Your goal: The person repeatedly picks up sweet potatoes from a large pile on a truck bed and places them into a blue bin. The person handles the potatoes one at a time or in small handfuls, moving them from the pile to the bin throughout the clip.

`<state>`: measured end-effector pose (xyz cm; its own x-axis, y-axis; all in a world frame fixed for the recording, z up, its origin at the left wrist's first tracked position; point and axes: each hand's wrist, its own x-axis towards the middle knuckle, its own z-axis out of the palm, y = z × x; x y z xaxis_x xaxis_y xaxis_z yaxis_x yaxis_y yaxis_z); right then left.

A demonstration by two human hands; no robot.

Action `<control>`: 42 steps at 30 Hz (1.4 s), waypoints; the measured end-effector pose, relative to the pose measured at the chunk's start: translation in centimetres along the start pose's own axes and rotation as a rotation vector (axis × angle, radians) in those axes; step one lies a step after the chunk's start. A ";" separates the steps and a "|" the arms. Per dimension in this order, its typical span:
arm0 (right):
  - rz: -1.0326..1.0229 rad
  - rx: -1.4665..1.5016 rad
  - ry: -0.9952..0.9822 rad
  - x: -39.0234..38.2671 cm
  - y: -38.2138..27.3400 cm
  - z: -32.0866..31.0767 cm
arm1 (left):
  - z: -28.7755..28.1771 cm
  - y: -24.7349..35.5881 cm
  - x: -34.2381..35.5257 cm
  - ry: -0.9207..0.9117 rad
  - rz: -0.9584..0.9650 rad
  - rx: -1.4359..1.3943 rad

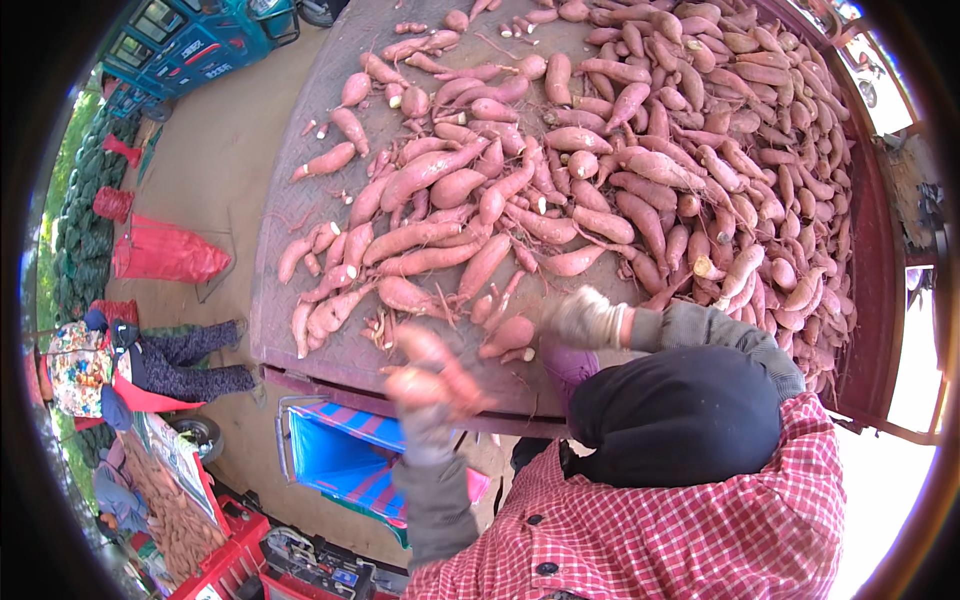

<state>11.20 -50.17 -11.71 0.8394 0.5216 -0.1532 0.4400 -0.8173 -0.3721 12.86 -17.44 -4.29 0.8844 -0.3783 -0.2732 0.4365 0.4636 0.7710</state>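
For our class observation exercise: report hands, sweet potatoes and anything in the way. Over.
Left hand blurred, right hand gloved; both grips unclear. Sweet potatoes heaped right, looser left. Dark rounded shape blocks view near right sleeve.

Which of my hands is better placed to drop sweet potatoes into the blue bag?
Probably your left hand: though blurred, it seems to hold sweet potatoes, and its forearm overlaps the bag. Your right hand is farther from it.
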 end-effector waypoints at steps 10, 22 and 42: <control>0.826 0.023 0.167 1.5 18.1 -2.4 | -19.8 3.4 -13.0 0.864 -0.060 0.779; 0.594 0.165 0.389 3.4 5.4 -10.4 | 1.6 -3.2 5.4 0.188 0.162 0.490; 0.562 -0.206 0.172 5.4 16.2 -8.9 | 2.9 -10.9 12.3 -0.193 -0.343 -0.139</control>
<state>25.70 -62.81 -10.39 0.9924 -0.0352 -0.1178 -0.0460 -0.9949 -0.0902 18.55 -29.44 -14.39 0.6422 -0.6672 -0.3776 0.7304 0.3831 0.5654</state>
